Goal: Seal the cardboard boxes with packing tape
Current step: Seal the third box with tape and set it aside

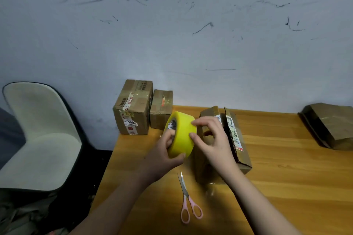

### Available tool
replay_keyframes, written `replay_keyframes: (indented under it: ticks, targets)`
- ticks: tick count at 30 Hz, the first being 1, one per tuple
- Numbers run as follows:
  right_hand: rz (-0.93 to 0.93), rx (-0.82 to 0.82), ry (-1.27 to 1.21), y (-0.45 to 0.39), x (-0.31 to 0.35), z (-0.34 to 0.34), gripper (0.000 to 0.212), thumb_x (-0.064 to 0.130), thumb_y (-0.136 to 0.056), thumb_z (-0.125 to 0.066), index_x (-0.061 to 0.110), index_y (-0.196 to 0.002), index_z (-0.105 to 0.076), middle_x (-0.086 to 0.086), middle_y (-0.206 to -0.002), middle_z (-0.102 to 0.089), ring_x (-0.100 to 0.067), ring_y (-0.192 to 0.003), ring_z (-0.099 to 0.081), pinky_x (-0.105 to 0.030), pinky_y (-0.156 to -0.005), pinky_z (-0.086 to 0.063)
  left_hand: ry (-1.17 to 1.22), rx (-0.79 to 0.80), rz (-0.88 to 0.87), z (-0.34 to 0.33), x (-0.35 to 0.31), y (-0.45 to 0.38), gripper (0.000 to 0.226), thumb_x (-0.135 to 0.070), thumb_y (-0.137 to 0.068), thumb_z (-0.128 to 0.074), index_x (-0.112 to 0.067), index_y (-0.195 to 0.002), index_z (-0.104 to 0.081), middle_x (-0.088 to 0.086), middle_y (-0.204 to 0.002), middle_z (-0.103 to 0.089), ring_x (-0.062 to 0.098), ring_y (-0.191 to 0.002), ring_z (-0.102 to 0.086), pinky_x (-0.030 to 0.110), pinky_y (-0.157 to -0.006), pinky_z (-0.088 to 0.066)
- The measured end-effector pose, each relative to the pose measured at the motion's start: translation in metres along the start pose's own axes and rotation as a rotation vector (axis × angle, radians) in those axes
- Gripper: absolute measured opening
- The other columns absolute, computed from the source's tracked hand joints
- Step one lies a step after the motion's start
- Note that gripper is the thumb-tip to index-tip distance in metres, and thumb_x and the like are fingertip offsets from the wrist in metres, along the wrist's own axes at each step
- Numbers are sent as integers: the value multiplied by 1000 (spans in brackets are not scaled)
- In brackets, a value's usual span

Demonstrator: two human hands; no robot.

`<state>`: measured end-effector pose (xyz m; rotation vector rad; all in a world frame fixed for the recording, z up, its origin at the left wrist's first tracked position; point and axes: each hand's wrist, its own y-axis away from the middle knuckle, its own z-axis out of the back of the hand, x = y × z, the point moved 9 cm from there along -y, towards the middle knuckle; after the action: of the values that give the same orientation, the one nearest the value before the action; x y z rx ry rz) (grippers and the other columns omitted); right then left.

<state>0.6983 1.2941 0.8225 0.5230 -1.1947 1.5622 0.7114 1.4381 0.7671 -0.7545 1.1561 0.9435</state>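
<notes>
Yellow tape roll held above an open cardboard box on a wooden table

The yellow packing tape roll stands on edge in the air, core facing left. Just right of it lies the open box, flaps up, labels showing. Two closed, taped boxes, one large and one small, stand at the far left corner; a flattened box lies far right.

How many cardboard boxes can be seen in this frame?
4. Two closed boxes stand at the table's far left corner, a larger one and a smaller one. One with raised flaps sits behind the hands. One flattened or lying box is at far right.
</notes>
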Motion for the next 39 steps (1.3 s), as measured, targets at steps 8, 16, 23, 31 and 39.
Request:
replay_keyframes:
  ticks: [8,16,23,31,39]
  targets:
    - [-733,400,-903,20,-39,-64,102,61,-58,-81,24,-143,-39,-15,-131,-59,-36,-111,-59,-53,-95,-48,113,113,14,-9,-17,-3,58,-41,-63,-63,-29,-116,-44,1,-102,-59,14,-87,-59,29,-68,-50]
    - [-295,164,-281,8,-22,-37,100,63,-61,-70,49,-145,-18,12,-151,-26,-7,-136,-35,-28,-106,-43,432,-124,333,9,-17,-11,45,-45,-72,-54,-12,-102,-61,20,-110,-62,32,-95,-60,47,-85,-49]
    - [-97,64,-40,4,-2,-22,102,64,-65,-68,52,-146,-8,18,-153,-16,-6,-142,-23,-47,-111,-38,450,-8,317,0,-33,-18,43,-29,-95,-32,-1,-89,-63,14,-71,-65,21,-62,-61,25,-61,-51]
    - [-175,60,-225,5,-8,-19,99,73,-61,-70,58,-143,-16,12,-155,-25,-9,-143,-26,-49,-111,-37,477,-44,231,1,-42,-15,56,-40,-63,-53,-21,-116,-60,26,-115,-58,36,-100,-57,50,-93,-44]
    - [-159,23,-183,4,-2,-14,103,81,-61,-64,51,-146,-14,14,-155,-22,-9,-144,-24,-53,-111,-35,430,-42,244,-2,-44,-17,34,-26,-97,-33,-7,-109,-59,11,-74,-70,22,-69,-65,35,-73,-50]
